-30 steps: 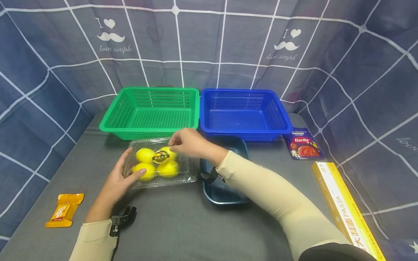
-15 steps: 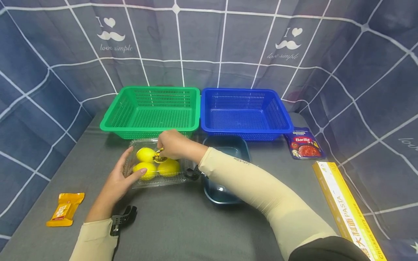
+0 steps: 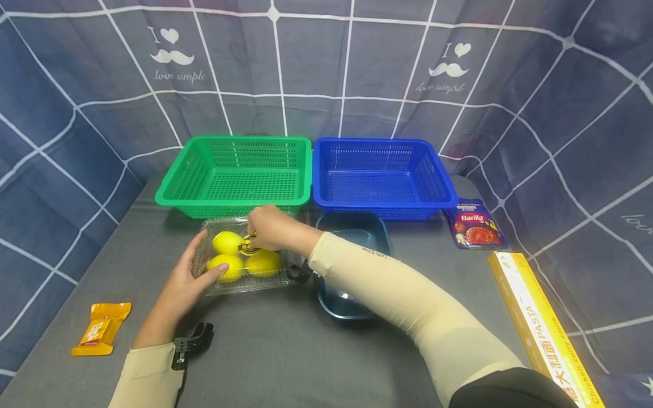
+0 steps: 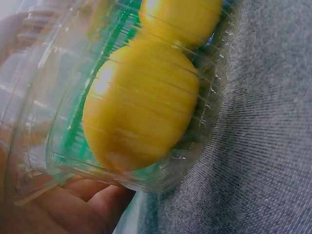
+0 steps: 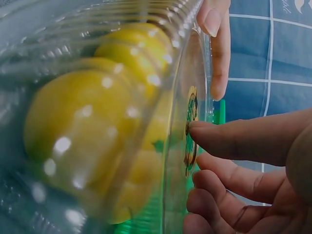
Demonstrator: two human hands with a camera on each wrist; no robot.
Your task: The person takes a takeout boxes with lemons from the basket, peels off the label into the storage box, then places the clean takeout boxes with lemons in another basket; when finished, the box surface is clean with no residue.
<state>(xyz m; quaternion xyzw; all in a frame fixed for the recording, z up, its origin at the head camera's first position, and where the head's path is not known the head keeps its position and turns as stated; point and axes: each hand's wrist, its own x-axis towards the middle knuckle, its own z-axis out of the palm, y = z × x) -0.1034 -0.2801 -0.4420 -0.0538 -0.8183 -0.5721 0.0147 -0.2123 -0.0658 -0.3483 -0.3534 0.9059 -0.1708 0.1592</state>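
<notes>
A clear plastic box point(image 3: 232, 288) with several lemons point(image 3: 263, 263) stands on the table before the green basket. My left hand point(image 3: 183, 280) grips its left end, thumb over the lid and fingers along the side; through the left wrist view a lemon point(image 4: 141, 107) shows close behind the ribbed plastic. Over the lid is my right hand point(image 3: 275, 226), its thumb and a curled fingertip at the black and gold label point(image 3: 248, 246). The right wrist view has the thumb touching this label point(image 5: 192, 112), which lies flat against the lid.
Behind stand a green basket point(image 3: 176, 202) and a blue basket point(image 3: 380, 205). A dark blue tray point(image 3: 352, 311) lies under my right forearm. On the right are a Barilla pouch point(image 3: 475, 224) and a long pasta box point(image 3: 546, 328); an orange packet point(image 3: 102, 328) is at left.
My right hand has moved left along the lid, from the right of the label onto it, then stayed there for the last half second. The left hand and box have not moved.
</notes>
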